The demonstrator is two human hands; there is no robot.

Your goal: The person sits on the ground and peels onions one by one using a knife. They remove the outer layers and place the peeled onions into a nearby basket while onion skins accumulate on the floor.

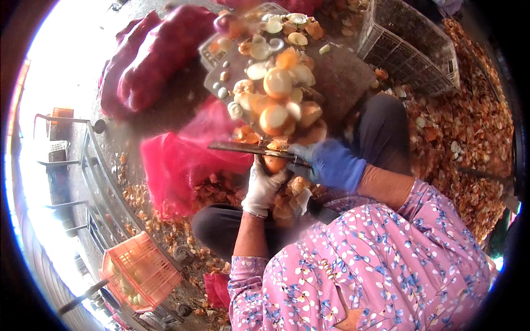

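Observation:
My left hand (pixel 264 187), in a white glove, is closed round an onion (pixel 274 163) with orange-brown skin, held above my lap. In a blue glove, my right hand (pixel 331 164) grips the handle of a knife (pixel 243 148). Its long dark blade points left and lies across the top of the held onion, partly hiding it. Just beyond the blade is a heap of onions (pixel 277 83), some cut or partly peeled, with loose skins and cut ends among them.
Filled red mesh sacks (pixel 160 58) lie at the far left, with a loose pink mesh bag (pixel 171 165) nearer. A plastic crate (pixel 408 47) stands far right. Onion skins (pixel 464 138) cover the floor. An orange crate (pixel 141 270) sits by a metal trolley (pixel 102 182) at the left.

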